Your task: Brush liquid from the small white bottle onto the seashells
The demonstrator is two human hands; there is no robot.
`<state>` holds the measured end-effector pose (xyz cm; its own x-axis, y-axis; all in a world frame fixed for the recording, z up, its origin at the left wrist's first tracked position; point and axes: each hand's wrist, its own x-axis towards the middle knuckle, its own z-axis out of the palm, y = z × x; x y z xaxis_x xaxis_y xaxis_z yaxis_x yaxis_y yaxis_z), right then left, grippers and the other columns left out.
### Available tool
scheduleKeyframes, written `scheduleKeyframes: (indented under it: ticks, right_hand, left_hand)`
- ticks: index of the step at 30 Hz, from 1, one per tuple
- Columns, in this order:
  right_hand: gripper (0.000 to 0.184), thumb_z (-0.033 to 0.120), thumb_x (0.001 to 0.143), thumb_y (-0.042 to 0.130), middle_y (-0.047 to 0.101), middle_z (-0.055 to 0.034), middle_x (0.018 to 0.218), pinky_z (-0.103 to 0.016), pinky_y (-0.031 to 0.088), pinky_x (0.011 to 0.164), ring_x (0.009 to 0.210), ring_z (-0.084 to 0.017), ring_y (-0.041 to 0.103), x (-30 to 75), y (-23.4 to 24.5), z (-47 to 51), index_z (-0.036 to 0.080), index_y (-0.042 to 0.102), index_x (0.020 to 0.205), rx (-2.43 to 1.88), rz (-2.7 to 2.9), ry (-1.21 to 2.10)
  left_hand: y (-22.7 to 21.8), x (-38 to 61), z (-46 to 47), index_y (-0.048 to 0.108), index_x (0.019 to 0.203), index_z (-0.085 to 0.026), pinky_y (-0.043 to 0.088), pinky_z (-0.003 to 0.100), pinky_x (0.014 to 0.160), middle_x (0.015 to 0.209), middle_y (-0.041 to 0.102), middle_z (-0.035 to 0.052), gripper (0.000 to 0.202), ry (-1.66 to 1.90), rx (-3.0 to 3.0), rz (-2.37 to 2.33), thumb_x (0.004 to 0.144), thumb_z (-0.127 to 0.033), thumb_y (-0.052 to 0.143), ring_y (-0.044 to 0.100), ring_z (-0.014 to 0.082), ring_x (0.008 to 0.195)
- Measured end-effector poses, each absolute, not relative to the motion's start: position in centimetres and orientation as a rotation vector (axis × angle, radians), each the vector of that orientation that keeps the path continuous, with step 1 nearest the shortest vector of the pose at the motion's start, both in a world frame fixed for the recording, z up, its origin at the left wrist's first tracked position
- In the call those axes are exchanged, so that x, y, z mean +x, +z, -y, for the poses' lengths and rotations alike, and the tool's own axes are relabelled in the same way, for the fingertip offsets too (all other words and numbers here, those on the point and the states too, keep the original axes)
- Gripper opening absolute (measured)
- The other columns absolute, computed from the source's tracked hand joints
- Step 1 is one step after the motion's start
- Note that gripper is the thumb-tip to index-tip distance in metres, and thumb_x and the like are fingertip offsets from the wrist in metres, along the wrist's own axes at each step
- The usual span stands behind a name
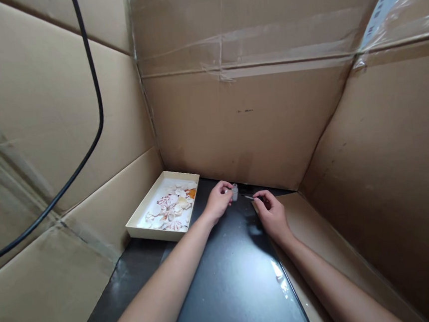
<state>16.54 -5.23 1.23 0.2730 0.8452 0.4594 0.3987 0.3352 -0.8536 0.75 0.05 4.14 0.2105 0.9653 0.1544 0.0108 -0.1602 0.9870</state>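
My left hand is closed around a small grey bottle that stands on the black tabletop near the back wall. My right hand pinches a thin brush-like applicator whose tip points left toward the bottle. The two hands are close together, a few centimetres apart. A cream shallow tray holding several white, pink and orange seashells lies just left of my left hand.
Cardboard walls enclose the space on the left, back and right. A flat cardboard sheet covers the tabletop's right side. A black cable hangs across the left wall.
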Motion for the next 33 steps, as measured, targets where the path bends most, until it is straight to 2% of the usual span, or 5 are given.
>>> scheduleKeyframes:
  ticks: [7,11,16,22,33]
  right_hand:
    - [0.019,0.036,0.082,0.055,0.049,0.0022,0.064,-0.024,0.034,0.055,0.058,-0.013,0.042,16.4,1.2,5.3,0.018,0.06,0.085,-1.257,1.333,0.443]
    - [0.018,0.036,0.083,0.055,0.052,0.0015,0.067,-0.025,0.036,0.057,0.06,-0.014,0.044,16.5,1.3,5.3,0.018,0.06,0.086,-1.253,1.34,0.435]
    - [0.019,0.035,0.083,0.053,0.055,0.0004,0.072,-0.025,0.037,0.06,0.063,-0.014,0.047,16.5,1.4,5.3,0.018,0.06,0.088,-1.25,1.325,0.422]
    - [0.023,0.037,0.083,0.054,0.047,0.0035,0.067,-0.024,0.036,0.055,0.057,-0.012,0.043,16.4,1.5,5.4,0.019,0.054,0.097,-1.234,1.268,0.419]
    - [0.018,0.035,0.083,0.054,0.049,0.0026,0.068,-0.024,0.036,0.052,0.056,-0.012,0.042,16.2,2.0,5.7,0.019,0.053,0.092,-1.228,1.308,0.386]
  left_hand:
    - [2.7,0.4,-1.3,0.047,0.088,-0.019,0.032,0.017,0.048,0.066,0.045,-0.0048,0.006,1.148,1.311,-1.22,0.083,-0.019,0.046,0.042,0.006,0.05]
    - [1.7,0.8,-2.2,0.049,0.087,-0.019,0.043,0.023,0.07,0.081,0.057,0.0006,0.013,1.156,1.604,-1.401,0.086,-0.016,0.037,0.055,0.0118,0.076]
    - [1.1,1.1,-2.2,0.051,0.112,-0.019,0.042,0.031,0.089,0.112,0.06,0.0076,0.031,0.966,2.013,-1.371,0.081,-0.026,0.052,0.056,0.02,0.1]
    - [0.9,1.2,-1.8,0.056,0.106,-0.021,0.044,0.03,0.084,0.101,0.06,0.0071,0.023,0.783,2.28,-1.396,0.086,-0.023,0.046,0.059,0.0203,0.095]
    - [2.1,1.5,-0.3,0.052,0.116,-0.026,0.045,0.028,0.079,0.1,0.056,0.0052,0.03,0.631,2.513,-1.41,0.088,-0.022,0.043,0.058,0.0196,0.093]
